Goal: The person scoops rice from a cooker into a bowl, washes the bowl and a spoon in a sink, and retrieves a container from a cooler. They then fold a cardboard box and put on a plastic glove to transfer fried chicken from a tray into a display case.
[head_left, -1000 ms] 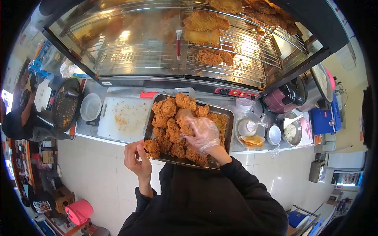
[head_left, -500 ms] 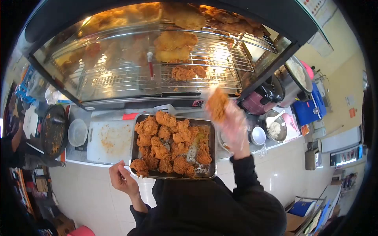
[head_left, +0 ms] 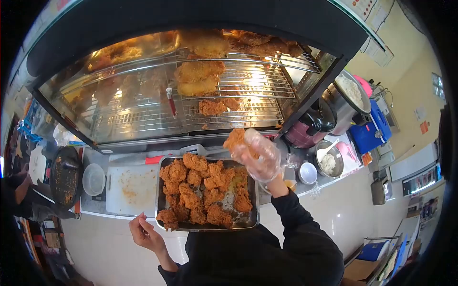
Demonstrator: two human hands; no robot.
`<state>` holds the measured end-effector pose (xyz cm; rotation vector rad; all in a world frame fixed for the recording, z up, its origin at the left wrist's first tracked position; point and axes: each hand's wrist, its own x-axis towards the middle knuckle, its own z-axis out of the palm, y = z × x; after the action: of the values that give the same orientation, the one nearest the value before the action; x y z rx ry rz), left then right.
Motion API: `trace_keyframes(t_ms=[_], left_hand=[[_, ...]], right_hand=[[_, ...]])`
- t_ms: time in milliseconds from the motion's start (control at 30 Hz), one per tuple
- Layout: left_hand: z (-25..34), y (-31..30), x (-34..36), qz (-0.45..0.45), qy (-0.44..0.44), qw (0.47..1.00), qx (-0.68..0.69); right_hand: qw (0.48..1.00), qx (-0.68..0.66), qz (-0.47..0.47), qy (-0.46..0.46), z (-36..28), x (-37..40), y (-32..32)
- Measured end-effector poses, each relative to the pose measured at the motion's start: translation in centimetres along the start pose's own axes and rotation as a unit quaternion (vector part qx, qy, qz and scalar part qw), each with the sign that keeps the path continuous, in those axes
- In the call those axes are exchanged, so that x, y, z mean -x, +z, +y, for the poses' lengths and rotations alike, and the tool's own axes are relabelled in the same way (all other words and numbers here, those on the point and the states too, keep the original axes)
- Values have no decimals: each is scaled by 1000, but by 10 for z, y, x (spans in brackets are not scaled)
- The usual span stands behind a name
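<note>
A metal tray (head_left: 161,190) full of several fried chicken pieces (head_left: 195,188) rests on the counter in front of me. My right hand (head_left: 257,157), in a clear plastic glove, holds one fried chicken piece (head_left: 234,139) up above the tray's far right corner, just in front of the glass warming cabinet (head_left: 143,105). My bare left hand (head_left: 145,233) hovers by the tray's near left corner, fingers loosely curled, holding nothing. Inside the cabinet more fried pieces (head_left: 198,78) lie on wire racks.
Left of the tray are a crumb-covered white cutting board (head_left: 126,188), a clear bowl (head_left: 93,179) and a dark round pan (head_left: 66,177). To the right stand small bowls (head_left: 308,173), a metal pot of rice (head_left: 329,162), a rice cooker (head_left: 350,97) and a blue box (head_left: 369,126). Another person's arm (head_left: 21,190) shows at far left.
My right hand picked a chicken piece off the tray, lifted it to the right, then brought it back left toward the cabinet front. My left hand dropped slightly below the tray's corner.
</note>
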<state>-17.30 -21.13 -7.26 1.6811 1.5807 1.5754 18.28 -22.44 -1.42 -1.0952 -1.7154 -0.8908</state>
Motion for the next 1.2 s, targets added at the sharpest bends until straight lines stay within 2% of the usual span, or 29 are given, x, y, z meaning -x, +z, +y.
trace_keyframes(t_ms=[100, 167, 233, 300, 333, 433, 467, 567, 633, 767, 867, 900, 967, 1000, 1067, 1100, 1133, 1167, 1200], left_hand=[[1, 3, 0, -6, 8, 1000, 5], [-1, 6, 1, -4, 17, 1000, 14], [-3, 8, 2, -10, 37, 999, 18], [-3, 4, 5, -21, 30, 999, 9], [-2, 2, 7, -28, 15, 999, 1], [-9, -7, 12, -23, 7, 1000, -15], [-12, -8, 13, -15, 9, 1000, -19], [-9, -20, 17, 6, -36, 999, -39], [-16, -30, 21, 19, -19, 997, -67], [-24, -31, 20, 30, -17, 998, -56], [-28, -25, 17, 10, -56, 998, -28], [-16, -21, 13, 7, -44, 999, -30], [-10, -15, 10, -3, 1, 1000, -16], [-10, -12, 10, -11, -9, 1000, -7], [-13, -8, 13, -26, -27, 999, 13], [-16, -5, 14, -35, -6, 999, 13], [-20, -1, 16, -43, 15, 999, 15], [-21, 2, 16, -52, 36, 998, 17], [-5, 4, 17, -72, -19, 997, 8]], right_hand=[[991, -97, -60, 69, 5, 4, -10], [995, -56, -55, 54, 30, 13, -5], [992, 17, -49, 116, 62, -4, 4], [954, 185, -56, 232, 122, -7, 24], [901, 240, -73, 354, 148, -12, 35], [898, 376, -37, 227, 299, 48, 74], [883, 396, -79, 240, 316, 45, 74], [796, 375, -317, 355, 305, 3, 59], [755, 358, -404, 372, 304, -17, 51], [726, 343, -475, 361, 295, -26, 32], [701, 340, -509, 366, 266, -27, 14], [692, 337, -518, 374, 248, -30, 9], [711, 344, -504, 350, 189, -41, -9], [800, 374, -418, 212, 152, -37, -22], [752, 324, -538, 200, 61, -48, -45], [803, 230, -537, 114, 33, -23, -51], [833, 136, -535, 23, 4, 1, -58], [826, -14, -555, 99, -21, 66, -60], [704, -90, -633, 309, -57, 61, -57]])
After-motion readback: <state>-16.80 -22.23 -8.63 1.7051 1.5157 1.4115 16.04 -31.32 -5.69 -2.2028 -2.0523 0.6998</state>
